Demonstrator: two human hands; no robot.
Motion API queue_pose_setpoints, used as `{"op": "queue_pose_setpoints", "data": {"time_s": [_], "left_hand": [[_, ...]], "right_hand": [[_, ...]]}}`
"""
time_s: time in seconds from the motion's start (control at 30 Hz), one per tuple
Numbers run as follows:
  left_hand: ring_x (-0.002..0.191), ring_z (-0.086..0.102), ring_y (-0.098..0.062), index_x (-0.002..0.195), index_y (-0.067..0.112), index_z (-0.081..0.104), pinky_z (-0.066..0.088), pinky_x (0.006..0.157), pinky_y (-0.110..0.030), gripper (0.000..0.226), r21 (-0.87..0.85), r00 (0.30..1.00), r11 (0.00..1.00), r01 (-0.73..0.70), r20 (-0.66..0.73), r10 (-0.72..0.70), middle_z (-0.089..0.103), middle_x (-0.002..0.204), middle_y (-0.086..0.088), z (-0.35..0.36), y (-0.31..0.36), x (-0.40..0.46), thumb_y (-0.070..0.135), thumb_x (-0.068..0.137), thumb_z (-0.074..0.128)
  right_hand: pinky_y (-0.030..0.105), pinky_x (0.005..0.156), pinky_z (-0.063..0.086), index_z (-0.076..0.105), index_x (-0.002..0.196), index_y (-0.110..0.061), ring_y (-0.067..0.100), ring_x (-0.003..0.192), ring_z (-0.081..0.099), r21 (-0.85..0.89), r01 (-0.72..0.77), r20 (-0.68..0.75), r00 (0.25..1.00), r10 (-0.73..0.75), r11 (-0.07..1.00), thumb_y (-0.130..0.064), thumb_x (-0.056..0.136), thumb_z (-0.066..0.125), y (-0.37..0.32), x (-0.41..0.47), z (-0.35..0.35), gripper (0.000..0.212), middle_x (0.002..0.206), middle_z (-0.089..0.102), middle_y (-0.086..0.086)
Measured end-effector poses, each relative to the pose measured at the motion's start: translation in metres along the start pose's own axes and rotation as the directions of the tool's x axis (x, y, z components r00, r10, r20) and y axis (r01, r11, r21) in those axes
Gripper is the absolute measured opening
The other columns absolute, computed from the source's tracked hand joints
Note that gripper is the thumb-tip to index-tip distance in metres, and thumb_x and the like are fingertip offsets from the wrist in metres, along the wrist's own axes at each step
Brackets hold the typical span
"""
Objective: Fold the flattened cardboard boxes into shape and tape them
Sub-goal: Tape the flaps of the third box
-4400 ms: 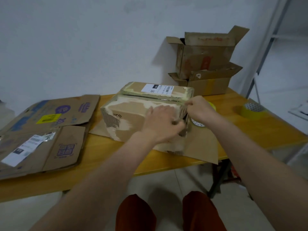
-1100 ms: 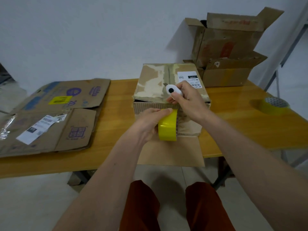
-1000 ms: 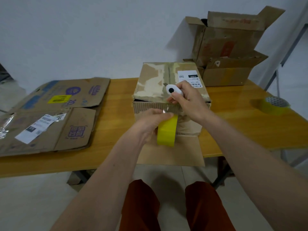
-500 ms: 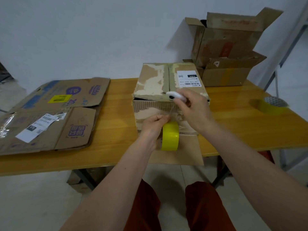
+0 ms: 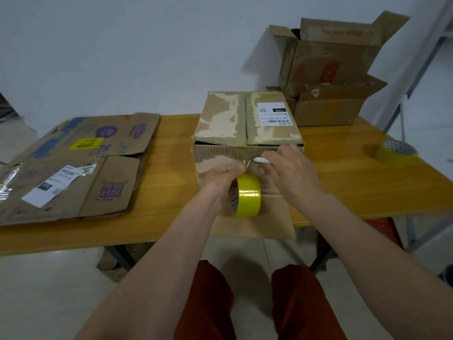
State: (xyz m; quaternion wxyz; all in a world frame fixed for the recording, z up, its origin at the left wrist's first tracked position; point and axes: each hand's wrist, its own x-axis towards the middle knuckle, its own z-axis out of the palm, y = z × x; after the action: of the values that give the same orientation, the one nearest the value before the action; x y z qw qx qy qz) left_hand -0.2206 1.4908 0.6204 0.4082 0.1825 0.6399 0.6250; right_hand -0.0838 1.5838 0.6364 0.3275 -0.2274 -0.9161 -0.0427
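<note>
A folded cardboard box (image 5: 245, 121) stands on the wooden table (image 5: 343, 182), its top flaps shut and its near flap lying flat toward me. My left hand (image 5: 221, 179) grips a yellow tape roll (image 5: 247, 195) against the box's front face, with clear tape stretched up from the roll. My right hand (image 5: 291, 173) holds a small white cutter (image 5: 261, 160) at that stretched tape, just below the box's top edge.
Flattened cardboard boxes (image 5: 81, 163) lie on the table's left side. Two open boxes (image 5: 328, 69) are stacked at the back right against the wall. A second yellow tape roll (image 5: 394, 153) sits near the right edge. My knees show below the table.
The tape roll has dropped lower on the box front in my left hand. My right hand has brought the white cutter down from the top edge to the stretched tape.
</note>
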Motion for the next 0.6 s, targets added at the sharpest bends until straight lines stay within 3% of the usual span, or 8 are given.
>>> {"op": "queue_pose_setpoints", "data": {"time_s": [0.13,0.23,0.33,0.4,0.5,0.57,0.6], "left_hand": [[0.086,0.063,-0.026,0.08,0.014,0.065,0.052,0.091,-0.045,0.012,0.079,0.999,0.997,0.024,-0.026,-0.022,0.068,0.09,-0.012,-0.003,-0.008,-0.001,0.023,0.088,0.07],[0.079,0.06,-0.021,0.073,0.017,0.061,0.052,0.079,-0.039,0.019,0.046,0.998,0.999,-0.028,-0.053,0.031,0.063,0.078,-0.004,-0.007,-0.011,-0.006,0.024,0.089,0.069],[0.071,0.056,-0.014,0.074,0.015,0.061,0.047,0.064,-0.03,0.02,-0.031,0.971,0.988,-0.149,-0.192,0.14,0.059,0.077,-0.001,-0.019,-0.008,-0.02,0.024,0.09,0.067],[0.07,0.054,-0.011,0.074,0.017,0.06,0.046,0.063,-0.027,0.02,-0.02,0.918,0.97,-0.243,-0.328,0.223,0.059,0.076,0.003,-0.029,-0.003,-0.033,0.025,0.09,0.066],[0.075,0.052,-0.012,0.08,0.02,0.058,0.044,0.064,-0.025,0.015,0.112,0.766,0.924,-0.366,-0.528,0.367,0.058,0.084,0.004,-0.044,0.004,-0.041,0.026,0.093,0.061],[0.087,0.051,-0.012,0.096,0.02,0.056,0.045,0.071,-0.023,0.007,0.247,0.653,0.885,-0.394,-0.602,0.458,0.054,0.109,-0.002,-0.052,0.009,-0.039,0.02,0.092,0.061],[0.098,0.051,-0.013,0.106,0.018,0.053,0.048,0.079,-0.025,0.018,0.318,0.615,0.868,-0.381,-0.614,0.495,0.046,0.125,-0.004,-0.056,0.012,-0.035,0.018,0.09,0.062]], "right_hand": [[0.037,0.068,0.043,0.064,0.109,-0.01,0.026,0.091,0.053,0.182,-0.123,0.057,0.992,0.114,0.976,-0.017,0.094,0.057,0.01,-0.007,-0.011,0.018,0.095,0.061,0.007],[0.037,0.063,0.041,0.053,0.111,-0.011,0.021,0.081,0.05,0.339,-0.194,0.045,0.981,0.19,0.921,-0.024,0.099,0.047,0.003,-0.004,-0.016,0.019,0.094,0.055,0.004],[0.03,0.055,0.039,0.048,0.106,-0.011,0.021,0.073,0.052,0.438,-0.205,0.005,0.974,0.226,0.875,-0.019,0.098,0.048,-0.009,0.008,-0.02,0.012,0.088,0.055,0.003],[0.031,0.056,0.044,0.043,0.101,-0.013,0.021,0.075,0.058,0.524,-0.263,0.04,0.958,0.285,0.81,-0.013,0.097,0.05,-0.016,0.02,-0.02,0.009,0.09,0.058,0.004],[0.049,0.068,0.054,0.034,0.102,-0.016,0.025,0.084,0.064,0.655,-0.34,0.113,0.927,0.358,0.674,-0.006,0.097,0.045,-0.024,0.036,-0.018,0.016,0.102,0.062,0.007],[0.046,0.067,0.055,0.031,0.123,-0.022,0.023,0.084,0.065,0.67,-0.352,0.118,0.92,0.374,0.653,-0.005,0.098,0.039,-0.028,0.043,-0.017,0.032,0.105,0.064,0.008],[0.043,0.068,0.055,0.025,0.137,-0.031,0.022,0.086,0.064,0.644,-0.341,0.11,0.927,0.358,0.685,-0.005,0.099,0.037,-0.03,0.046,-0.016,0.048,0.103,0.065,0.009]]}}
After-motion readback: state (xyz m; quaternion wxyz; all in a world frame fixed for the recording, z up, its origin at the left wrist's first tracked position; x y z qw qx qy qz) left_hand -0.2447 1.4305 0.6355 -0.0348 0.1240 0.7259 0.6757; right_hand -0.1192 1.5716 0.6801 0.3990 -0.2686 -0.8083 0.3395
